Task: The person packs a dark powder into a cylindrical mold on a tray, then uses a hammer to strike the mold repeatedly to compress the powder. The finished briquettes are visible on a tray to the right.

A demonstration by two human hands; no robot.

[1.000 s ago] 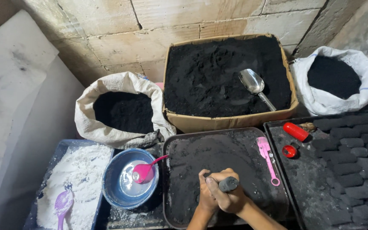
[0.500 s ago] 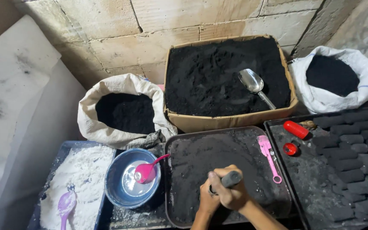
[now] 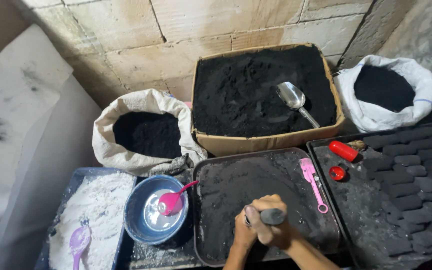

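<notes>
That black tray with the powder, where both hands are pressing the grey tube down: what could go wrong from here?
1. Both hands, left hand and right hand, clamp the grey tube near the tray's front edge; hard pressing might tip the tray or spill black powder.
2. The pink tool lies close by in the tray and could get knocked or buried.
3. The blue bowl with its pink spoon sits right beside the tray, so stray powder may land in it.

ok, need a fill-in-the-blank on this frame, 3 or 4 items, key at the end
1. Both hands grip a dark tool over the ____ tray.
2. The metal scoop lies in the ____ box.
3. The pink spoon rests in the ____ bowl.
4. The purple spoon lies on the ____ powder.

Missing words: black; cardboard; blue; white
</notes>
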